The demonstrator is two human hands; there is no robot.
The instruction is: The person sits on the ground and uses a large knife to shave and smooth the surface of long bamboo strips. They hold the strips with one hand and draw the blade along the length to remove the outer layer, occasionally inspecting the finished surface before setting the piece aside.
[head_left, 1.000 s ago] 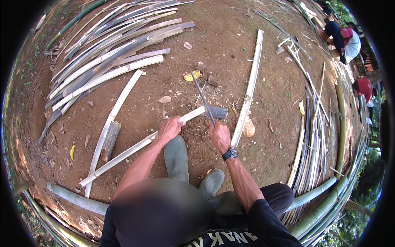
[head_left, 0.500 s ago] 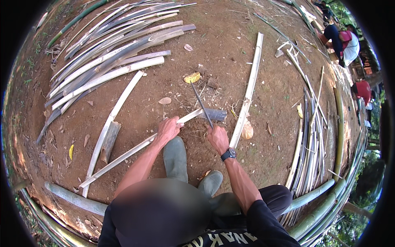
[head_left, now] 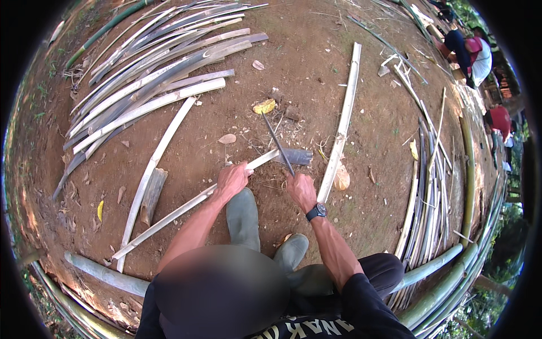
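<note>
My left hand (head_left: 233, 179) is closed around a pale split bamboo strip (head_left: 175, 217), which slants from the lower left up to a short dark bamboo piece (head_left: 296, 157) on the ground. The strip's far end rests against that piece. In my right hand (head_left: 301, 190), which wears a watch at the wrist, is the handle of a long dark-bladed knife (head_left: 272, 134). Its blade points up and away, crossing close by the strip's far end; whether it touches cannot be made out. A yellow leaf (head_left: 263, 107) lies by the knife tip.
Split bamboo lengths (head_left: 152, 85) are heaped at the far left. A long strip (head_left: 341, 124) lies right of my hands, and thin strips (head_left: 426, 203) are bundled farther right. A bamboo pole (head_left: 107, 274) lies near me. Two other people (head_left: 480, 59) are at the far right.
Both hands keep nearly the same places, still holding the bamboo strip and the knife. The whole view has shifted very slightly.
</note>
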